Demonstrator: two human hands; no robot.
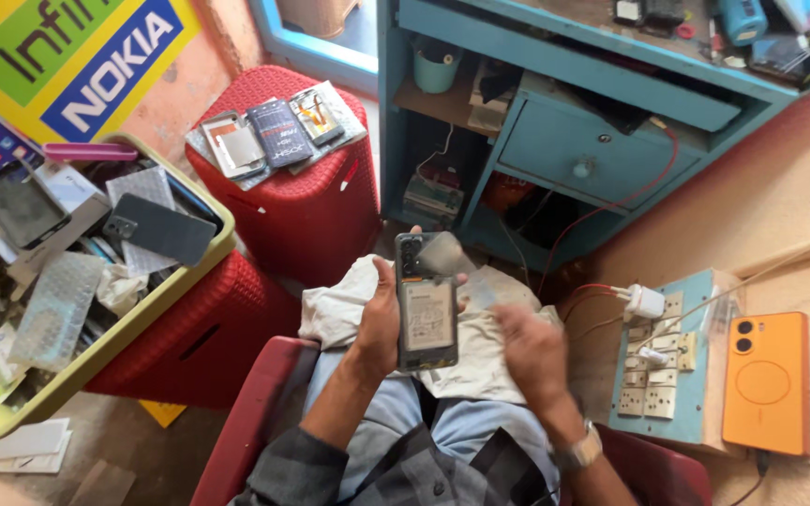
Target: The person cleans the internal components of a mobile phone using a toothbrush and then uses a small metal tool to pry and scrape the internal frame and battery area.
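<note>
Cluttered repair-shop floor lies below you, and the things fall in order from your left. Far out beyond your left hand sits a yellow-green bin (201, 245) heaped with phone parts and boxes. Nearer, up and left of that hand, a red woven stool (316, 211) carries several loose phone back plates (274, 134). A white cloth (335, 314) is draped over your lap, under both hands.

Your left hand (379, 323) is closed around the opened phone (427, 305), thumb and fingers gripping its long edges. The phone stands with its long axis running away from you, camera end farthest, and its back cover is off: a pale battery fills the middle of the dark frame.

Your right hand (529, 349) hangs just to the right of the phone, a little lower, not touching it. It is blurred, so how far its fingers are spread is hard to say; it may be pinching a thin clear film near the phone's upper end. The left hand is the one in contact.

Further right of that hand stand a blue switchboard (672, 375) with a white charger (646, 302) and an orange phone (767, 382).
</note>
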